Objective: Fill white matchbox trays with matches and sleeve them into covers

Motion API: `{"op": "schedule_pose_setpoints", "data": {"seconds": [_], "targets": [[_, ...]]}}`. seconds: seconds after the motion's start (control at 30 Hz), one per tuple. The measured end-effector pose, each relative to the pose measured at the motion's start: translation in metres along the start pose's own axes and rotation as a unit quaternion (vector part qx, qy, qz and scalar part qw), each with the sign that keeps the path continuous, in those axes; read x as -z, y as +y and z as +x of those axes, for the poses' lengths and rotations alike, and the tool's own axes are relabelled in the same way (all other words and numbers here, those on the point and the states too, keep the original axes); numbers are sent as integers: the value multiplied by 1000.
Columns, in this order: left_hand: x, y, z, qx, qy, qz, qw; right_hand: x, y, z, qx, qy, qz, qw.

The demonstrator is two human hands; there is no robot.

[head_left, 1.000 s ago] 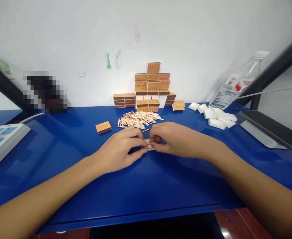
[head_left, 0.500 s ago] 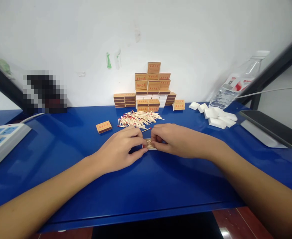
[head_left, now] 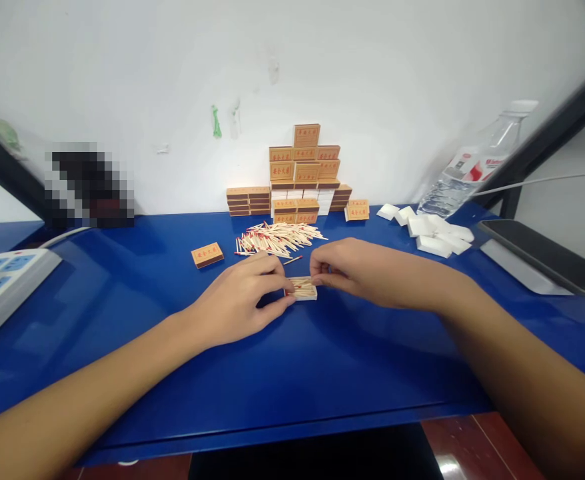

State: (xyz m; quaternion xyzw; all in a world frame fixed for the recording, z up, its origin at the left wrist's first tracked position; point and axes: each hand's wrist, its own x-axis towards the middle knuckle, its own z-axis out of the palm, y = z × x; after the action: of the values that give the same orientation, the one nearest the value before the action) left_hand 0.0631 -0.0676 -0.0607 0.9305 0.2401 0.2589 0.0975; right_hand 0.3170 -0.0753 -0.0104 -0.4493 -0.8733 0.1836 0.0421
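Packing matches, head view: I judge I'm mid-fill here. The matchbox tray (head_left: 302, 288) lies flat on the desk (head_left: 282, 380), right between my two hands. Red-tipped sticks lie in it and there is no sleeve on it.
Left grip (head_left: 237, 301): pinched shut on the tray's left end, thumb on the near side and fingers on the far side, pinning it to the desk.
Right grip (head_left: 360, 273): fingertips bunched tight at the tray's far right corner, touching the rim. Whether a stick sits between them is too small to tell.
Left arm pose: the forearm comes in low from the lower left, knuckles up, fingers curled toward the tray.
Right arm pose: the forearm comes in from the lower right. The hand is arched, with the fingertips pointing left and down at the tray.
Supply: the loose match pile (head_left: 278, 239) lies just beyond the tray, toward the wall, and one stray stick lies at its near edge.
Next move calls for: by my reckoning, a steady left hold so the tray doesn't skate on this glossy blue top. The sticks also need to lie level, with none riding above the rim.
Around me: a closed matchbox (head_left: 207, 255) lies left of the pile, and a matchbox stack (head_left: 305, 173) stands against the wall. The white empty trays (head_left: 435, 233) are off to the right, near a water bottle (head_left: 472, 170).
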Motion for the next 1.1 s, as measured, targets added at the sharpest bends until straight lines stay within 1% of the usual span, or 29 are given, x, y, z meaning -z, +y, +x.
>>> {"op": "schedule_pose_setpoints", "data": {"seconds": [0.13, 0.27, 0.37, 0.53, 0.7, 0.93, 1.1], "targets": [[0, 1, 0, 4, 0, 4, 1000, 9, 6, 0, -6, 11, 40, 999], [3, 2, 0, 13, 4, 11, 1000, 12, 13, 5, 1, 28, 80, 996], [4, 3, 1, 16, 12, 13, 1000, 10, 13, 8, 20, 29, 96, 995], [3, 2, 1, 14, 12, 13, 1000, 0, 9, 12, 46, 30, 109, 992], [2, 1, 1, 10, 9, 9, 1000, -6, 7, 14, 56, 29, 95, 993], [1, 1, 0, 8, 8, 11, 1000, -4, 7, 14, 43, 34, 68, 996], [1, 1, -1, 12, -1, 10, 1000, -7, 5, 13, 39, 14, 68, 997]]}}
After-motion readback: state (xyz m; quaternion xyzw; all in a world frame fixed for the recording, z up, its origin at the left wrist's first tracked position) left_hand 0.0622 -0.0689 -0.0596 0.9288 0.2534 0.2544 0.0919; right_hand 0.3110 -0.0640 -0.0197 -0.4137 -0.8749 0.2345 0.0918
